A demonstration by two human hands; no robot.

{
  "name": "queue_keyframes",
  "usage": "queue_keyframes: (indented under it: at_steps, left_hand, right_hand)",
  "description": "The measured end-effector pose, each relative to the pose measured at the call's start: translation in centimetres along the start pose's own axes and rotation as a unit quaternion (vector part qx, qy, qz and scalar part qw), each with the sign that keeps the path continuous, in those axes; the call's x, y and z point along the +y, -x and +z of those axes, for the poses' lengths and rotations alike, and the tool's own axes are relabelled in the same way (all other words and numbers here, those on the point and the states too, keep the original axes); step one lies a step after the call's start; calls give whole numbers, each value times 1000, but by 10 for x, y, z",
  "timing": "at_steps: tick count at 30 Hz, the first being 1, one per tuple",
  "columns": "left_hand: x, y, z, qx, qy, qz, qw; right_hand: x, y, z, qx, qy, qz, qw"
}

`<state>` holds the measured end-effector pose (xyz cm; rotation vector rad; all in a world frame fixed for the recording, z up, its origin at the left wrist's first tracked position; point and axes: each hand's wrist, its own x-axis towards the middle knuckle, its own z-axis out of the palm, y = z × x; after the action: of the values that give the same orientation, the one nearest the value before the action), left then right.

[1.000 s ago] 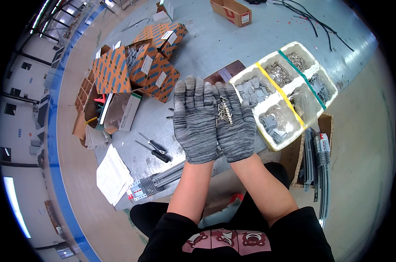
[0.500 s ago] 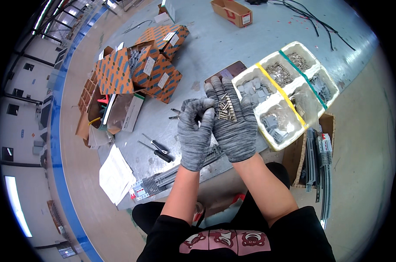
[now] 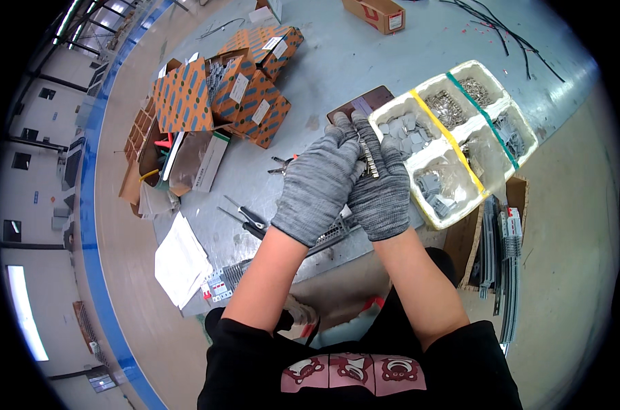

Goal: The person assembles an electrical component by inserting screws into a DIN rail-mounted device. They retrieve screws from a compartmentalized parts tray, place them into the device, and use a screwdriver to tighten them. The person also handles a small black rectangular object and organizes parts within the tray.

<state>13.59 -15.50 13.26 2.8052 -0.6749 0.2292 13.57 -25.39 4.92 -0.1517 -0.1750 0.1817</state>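
Both my hands wear grey striped knit gloves and meet above the table's near edge. My right hand (image 3: 382, 198) is cupped palm up, holding small metal screws (image 3: 370, 162), which show in a narrow row beside its fingers. My left hand (image 3: 317, 184) lies across the right palm and hides most of the screws. Its fingers are bent and pressed together against the right fingers; whatever they hold is hidden. Beyond the fingertips lies a dark flat phone-like device (image 3: 344, 109). Just left of my left hand are pliers (image 3: 280, 166), their handles covered.
A white foam box (image 3: 426, 222) with compartments of metal and grey plastic parts stands right. Orange patterned cartons (image 3: 180, 102) are at the left back. Two screwdrivers (image 3: 248, 217), papers (image 3: 180, 263) and a rail with modules (image 3: 221, 283) lie nearer. A carton of rails (image 3: 498, 246) stands lower right.
My left hand has swung over the right palm, covering most of the screws that lay in sight. The right fingers have curled inward. The whole view has shifted slightly.
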Motion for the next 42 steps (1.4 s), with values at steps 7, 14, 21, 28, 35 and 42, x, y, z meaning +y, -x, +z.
queue_keyframes:
  at_steps: [7,14,21,28,35,42]
  left_hand:
    - [5,-19,19,-31,-87,-18,996]
    - [-21,-8,-4,6,136,-26,990]
    - [-28,-1,-9,32,214,-32,976]
    - [-26,-1,-11,9,125,39,991]
    - [-22,-3,-3,-9,-39,94,995]
    - [-30,-16,-18,-130,15,126,983]
  right_hand:
    - [-3,-2,-33,-140,-222,33,964]
    - [-1,1,-8,-79,-257,59,961]
    - [-2,1,13,30,-199,34,979]
    - [-3,1,23,61,-141,48,987]
    - [0,0,20,153,-138,64,976]
    - [3,3,-3,24,-206,106,972]
